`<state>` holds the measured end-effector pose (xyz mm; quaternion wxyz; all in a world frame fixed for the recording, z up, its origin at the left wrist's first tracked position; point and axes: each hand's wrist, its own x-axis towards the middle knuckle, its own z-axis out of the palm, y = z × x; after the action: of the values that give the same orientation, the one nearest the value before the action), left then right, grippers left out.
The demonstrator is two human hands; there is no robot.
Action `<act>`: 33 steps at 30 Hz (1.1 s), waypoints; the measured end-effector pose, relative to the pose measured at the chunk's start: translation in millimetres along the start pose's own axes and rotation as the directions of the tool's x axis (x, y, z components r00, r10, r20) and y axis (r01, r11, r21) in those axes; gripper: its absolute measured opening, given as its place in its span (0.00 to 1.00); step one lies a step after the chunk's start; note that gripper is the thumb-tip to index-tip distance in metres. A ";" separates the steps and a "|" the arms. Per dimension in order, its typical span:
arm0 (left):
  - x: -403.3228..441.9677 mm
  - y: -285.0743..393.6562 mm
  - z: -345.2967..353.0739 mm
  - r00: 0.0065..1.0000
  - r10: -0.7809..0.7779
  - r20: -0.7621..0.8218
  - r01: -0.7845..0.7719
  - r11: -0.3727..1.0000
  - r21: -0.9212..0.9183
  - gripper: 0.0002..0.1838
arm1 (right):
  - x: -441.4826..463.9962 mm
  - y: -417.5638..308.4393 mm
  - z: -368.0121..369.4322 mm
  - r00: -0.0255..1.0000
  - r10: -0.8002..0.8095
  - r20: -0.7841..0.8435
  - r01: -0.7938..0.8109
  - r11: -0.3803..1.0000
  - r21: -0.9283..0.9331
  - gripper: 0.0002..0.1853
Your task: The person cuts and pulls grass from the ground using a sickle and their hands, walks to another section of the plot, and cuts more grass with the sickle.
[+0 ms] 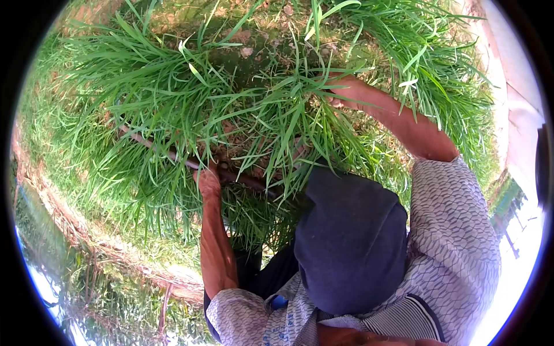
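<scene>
My left hand (208, 180) is closed on a long, dark brown, hose-like tube (249, 180) that runs slantwise through the plants. Leaves cover parts of the tube, including its far left stretch. Reaching in from the right, my right hand (339, 92) is curled at the edge of a clump of long, narrow green leaves (297, 112). Its fingertips are partly hidden there, and the leaves fan out to the left and below it. Both hands are low among the plants, well apart from each other.
More clumps of grass-like plants stand at the upper left (133, 63) and upper right (412, 52), with brown soil (245, 52) between them. My bent knee (352, 242) in dark cloth is close below the leaves. Pale sheeting (522, 86) borders the right side.
</scene>
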<state>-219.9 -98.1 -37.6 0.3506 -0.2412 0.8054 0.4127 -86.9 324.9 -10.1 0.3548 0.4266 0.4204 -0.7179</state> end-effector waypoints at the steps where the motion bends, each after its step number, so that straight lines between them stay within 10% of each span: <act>1: 1.5 -1.8 -0.2 1.000 -0.009 -0.014 0.009 1.000 -0.008 0.11 | -11.9 -0.7 7.3 0.996 -0.042 -0.075 0.040 0.999 -0.033 0.19; 6: -11.8 14.3 4.0 0.999 0.020 0.027 -0.020 1.000 -0.014 0.11 | -20.9 6.5 4.7 0.914 -0.406 0.015 0.367 0.810 -0.458 0.17; 9: -16.5 21.9 4.9 0.999 0.000 0.040 -0.001 0.999 0.040 0.11 | -16.5 4.4 13.2 0.946 -0.323 0.005 0.192 0.551 -0.812 0.18; 20: -19.7 25.2 6.1 0.999 -0.039 0.019 0.037 0.996 0.078 0.13 | -49.6 -6.0 49.7 0.930 -0.311 -0.198 0.149 0.809 -0.568 0.20; 28: 7.6 -8.0 -2.9 0.999 0.044 0.004 -0.044 0.991 0.124 0.13 | -19.3 -6.8 54.9 0.856 -0.499 0.134 0.282 0.233 -0.931 0.15; 33: 3.1 -6.9 -2.1 0.996 0.061 0.065 -0.066 0.995 0.080 0.14 | -20.2 -10.8 45.4 0.935 -0.293 0.202 0.340 0.567 -0.751 0.18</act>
<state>-218.0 -103.9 -42.5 0.3717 -0.1877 0.8177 0.3975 -102.8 291.1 24.3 0.3805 0.1300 0.7470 -0.5295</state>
